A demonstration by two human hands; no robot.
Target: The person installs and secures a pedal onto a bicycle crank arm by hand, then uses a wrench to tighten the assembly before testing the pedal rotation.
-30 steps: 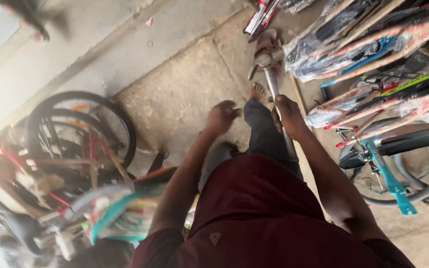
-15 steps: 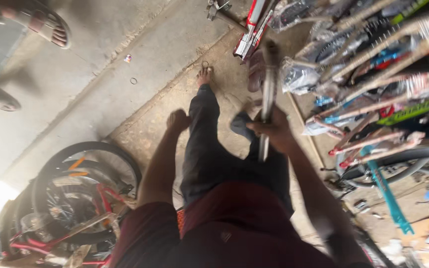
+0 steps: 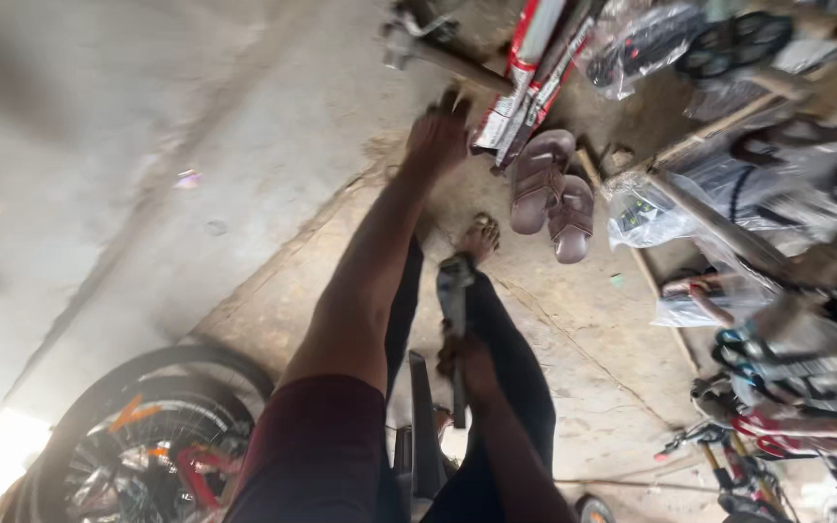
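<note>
Fingers of the right hand [image 3: 465, 363] are clamped on a grey metal tool [image 3: 454, 310] held upright above the concrete floor [image 3: 573, 329], while the left hand [image 3: 438, 136], too blurred to tell its grip, reaches toward red-and-white boxes [image 3: 525, 82] near brown sandals [image 3: 554, 194].

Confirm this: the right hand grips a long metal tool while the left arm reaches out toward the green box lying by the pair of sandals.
Not quite. In the head view the box by the brown sandals is red and white, not green. The rest stands: the right hand grips the long metal tool, and the left hand reaches toward that box.
</note>
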